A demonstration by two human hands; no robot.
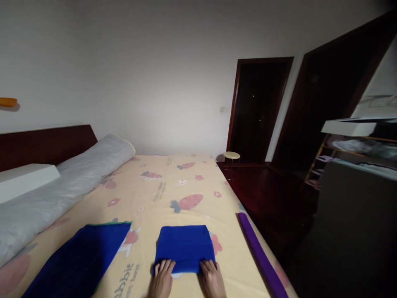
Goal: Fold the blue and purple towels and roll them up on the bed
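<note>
1. A flat blue folded fabric rectangle [185,245] lies on the near middle of a bed covered with a cream sheet [229,231] printed with pink carrots, rabbits and flowers.
2. The left hand [163,276] touches the near left corner of the blue rectangle, its fingers bent and close together; whether they pinch the fabric or only press on it, I cannot tell.
3. The right hand [212,276] touches the near right corner in a similar pose, fingers bent and set narrowly; its grip cannot be told either.
4. To the left, apart from the rectangle, a larger dark blue cloth with green edging [83,256] is spread on the sheet, running out of view at the near side.
5. To the right, a long, narrow purple fabric strip [262,256] lies near the right edge of the bed, pointing from near to far.
6. Along the left side stretches a long, puffy grey roll [89,165], with a white box-like object [27,180] by it and a dark wooden headboard [46,140] behind.
7. Far right, a round pale-topped stool [231,155] stands near a dark wooden door [259,111].
</note>
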